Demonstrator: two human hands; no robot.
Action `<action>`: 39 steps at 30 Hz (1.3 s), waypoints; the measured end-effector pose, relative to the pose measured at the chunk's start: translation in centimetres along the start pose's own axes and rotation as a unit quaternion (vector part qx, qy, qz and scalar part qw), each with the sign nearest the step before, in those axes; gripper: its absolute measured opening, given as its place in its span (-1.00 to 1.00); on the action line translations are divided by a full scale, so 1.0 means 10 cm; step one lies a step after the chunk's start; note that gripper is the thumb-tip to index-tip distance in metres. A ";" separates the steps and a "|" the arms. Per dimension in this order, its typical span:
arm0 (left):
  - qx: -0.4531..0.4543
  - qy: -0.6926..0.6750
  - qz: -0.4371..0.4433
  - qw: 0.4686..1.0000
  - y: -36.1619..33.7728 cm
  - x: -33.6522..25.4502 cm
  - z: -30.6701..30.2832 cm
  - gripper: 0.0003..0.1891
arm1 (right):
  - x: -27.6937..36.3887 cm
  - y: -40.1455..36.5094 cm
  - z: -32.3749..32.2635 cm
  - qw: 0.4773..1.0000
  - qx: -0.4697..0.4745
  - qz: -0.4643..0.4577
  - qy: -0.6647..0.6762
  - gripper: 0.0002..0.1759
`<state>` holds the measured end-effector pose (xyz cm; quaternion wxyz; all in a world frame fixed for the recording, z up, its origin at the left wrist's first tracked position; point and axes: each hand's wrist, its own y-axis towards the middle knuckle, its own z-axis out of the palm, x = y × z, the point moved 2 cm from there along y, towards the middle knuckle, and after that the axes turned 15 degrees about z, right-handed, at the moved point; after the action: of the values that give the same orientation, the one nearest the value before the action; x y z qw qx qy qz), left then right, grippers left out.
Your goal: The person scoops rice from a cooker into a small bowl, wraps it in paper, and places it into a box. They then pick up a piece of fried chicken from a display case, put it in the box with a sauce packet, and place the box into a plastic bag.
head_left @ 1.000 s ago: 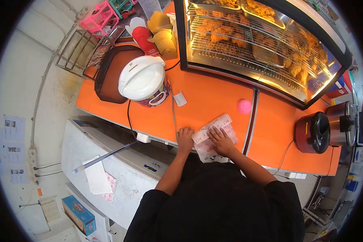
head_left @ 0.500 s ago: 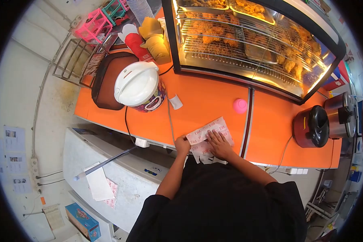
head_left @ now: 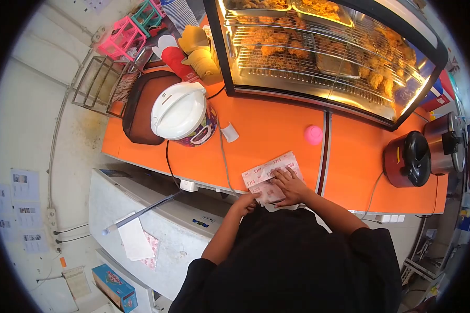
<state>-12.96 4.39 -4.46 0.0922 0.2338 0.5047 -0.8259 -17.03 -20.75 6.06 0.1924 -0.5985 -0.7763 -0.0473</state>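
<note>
Pink-and-white printed paper [head_left: 257,175] lies folded at the front edge of the orange counter, close to my body. My right hand [head_left: 291,187] rests flat on its right part with the fingers spread. At the paper's lower left corner, my left hand [head_left: 244,204] is closed, its thumb and fingers pinching the edge. Whether anything lies inside the paper cannot be seen.
A glass food warmer [head_left: 318,62] with fried pieces stands behind. To the left is a white-lidded rice cooker [head_left: 181,112], with a white paper piece [head_left: 229,132] beside it. A pink round object [head_left: 313,134] and a dark red cooker [head_left: 407,159] are on the right.
My left hand has moved down from the paper's upper left side to its lower left corner. My right hand has shifted slightly right on the paper. The whole view has shifted a little.
</note>
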 end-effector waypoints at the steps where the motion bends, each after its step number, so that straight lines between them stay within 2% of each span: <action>1: -0.009 -0.120 -0.036 0.992 0.03 0.03 -0.04 -0.78 | -0.08 0.02 0.07 1.000 -0.001 0.001 0.000 -0.29; 2: -0.009 -0.119 -0.037 0.992 0.01 0.02 -0.07 -0.78 | -0.16 0.05 0.20 0.998 -0.022 -0.019 -0.061 -0.43; 3: -0.008 -0.200 -0.053 0.978 -0.02 -0.01 -0.08 -0.80 | -0.20 0.09 0.27 0.991 -0.043 -0.039 -0.123 -0.56; 4: -0.007 -0.280 -0.067 0.957 -0.05 -0.04 -0.09 -0.80 | -0.24 0.13 0.33 0.991 -0.043 -0.038 -0.123 -0.56; 5: -0.006 -0.280 -0.067 0.958 -0.09 -0.03 -0.11 -0.80 | -0.27 0.18 0.32 0.997 -0.044 -0.021 -0.054 -0.66; 6: -0.063 -0.249 0.030 0.966 -0.13 -0.04 -0.17 -0.78 | -0.30 0.23 0.30 0.999 -0.045 -0.005 0.016 -0.75; 7: -0.118 -0.214 0.127 0.961 -0.15 -0.06 -0.20 -0.74 | -0.32 0.30 0.29 0.999 -0.045 -0.004 0.014 -0.75; 8: -0.117 -0.215 0.127 0.961 -0.18 -0.11 -0.07 -0.74 | -0.35 0.40 0.28 0.999 0.005 0.038 0.032 -0.77; 9: -0.267 0.089 0.403 0.871 -0.32 -0.30 0.11 -0.69 | -0.36 0.47 0.27 0.994 0.056 0.080 0.050 -0.79; 10: -0.364 0.376 0.598 0.607 -0.53 -0.51 0.35 -0.63 | -0.37 0.53 0.22 0.994 0.057 0.079 0.050 -0.79; 11: -0.249 0.472 0.584 0.612 -0.63 -0.66 0.49 -0.51 | -0.38 0.59 0.16 0.988 0.087 0.106 0.072 -0.79; 12: -0.250 0.472 0.583 0.612 -0.66 -0.80 0.59 -0.51 | -0.40 0.63 0.13 0.980 0.117 0.134 0.095 -0.78; 14: -0.085 0.648 0.559 0.510 -0.61 -1.00 0.84 -0.56 | -0.45 0.73 0.13 0.982 0.113 0.116 0.094 -0.80; 15: -0.086 0.648 0.560 0.509 -0.46 -1.01 0.77 -0.56 | -0.48 0.77 0.14 0.985 0.107 0.099 0.091 -0.80; 17: -0.012 0.613 0.434 0.661 0.02 -0.95 0.54 -0.59 | -0.59 0.83 0.17 0.985 0.096 0.119 0.080 -0.80; 19: -0.023 0.608 0.415 0.676 0.21 -0.98 0.45 -0.63 | -0.68 0.83 0.16 0.984 0.087 0.141 0.071 -0.80; 21: -0.033 0.603 0.393 0.693 0.25 -1.01 0.40 -0.65 | -0.77 0.82 0.13 0.964 0.034 0.221 0.146 -0.81; 23: -0.049 0.569 0.338 0.748 0.30 -1.01 0.33 -0.64 | -0.79 0.84 0.17 0.956 0.024 0.251 0.148 -0.80; 24: -0.046 0.570 0.337 0.748 0.32 -0.99 0.32 -0.64 | -0.81 0.84 0.18 0.949 0.014 0.277 0.150 -0.79; 26: -0.103 0.568 0.360 0.733 0.31 -0.96 0.30 -0.62 | -0.73 0.87 0.22 0.942 0.004 0.311 0.123 -0.78; 28: -0.135 0.582 0.338 0.727 0.31 -0.94 0.29 -0.61 | -0.63 0.88 0.20 0.935 -0.005 0.342 0.096 -0.77; 30: -0.168 0.595 0.312 0.721 0.25 -0.93 0.32 -0.60 | -0.55 0.88 0.21 0.951 -0.120 0.285 0.027 -0.77; 32: -0.220 0.620 0.323 0.680 0.20 -0.95 0.38 -0.62 | -0.56 0.91 0.22 0.958 -0.091 0.272 -0.010 -0.76; 33: -0.222 0.619 0.321 0.681 0.17 -0.94 0.40 -0.62 | -0.57 0.93 0.22 0.963 -0.063 0.257 -0.048 -0.76; 35: -0.266 0.681 0.441 0.520 0.08 -0.95 0.46 -0.64 | -0.58 0.94 0.24 0.964 -0.034 0.259 -0.044 -0.77; 36: -0.268 0.682 0.439 0.520 0.10 -0.94 0.46 -0.64 | -0.59 0.94 0.26 0.964 -0.007 0.262 -0.041 -0.79; 39: -0.244 0.687 0.423 0.538 0.25 -0.86 0.40 -0.73 | -0.63 0.94 0.37 0.957 -0.002 0.290 0.017 -0.83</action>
<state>-5.64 -0.98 -0.81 0.1095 0.8841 0.4378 -0.1215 -7.75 -22.76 -1.09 0.2100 -0.7973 -0.5658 -0.0011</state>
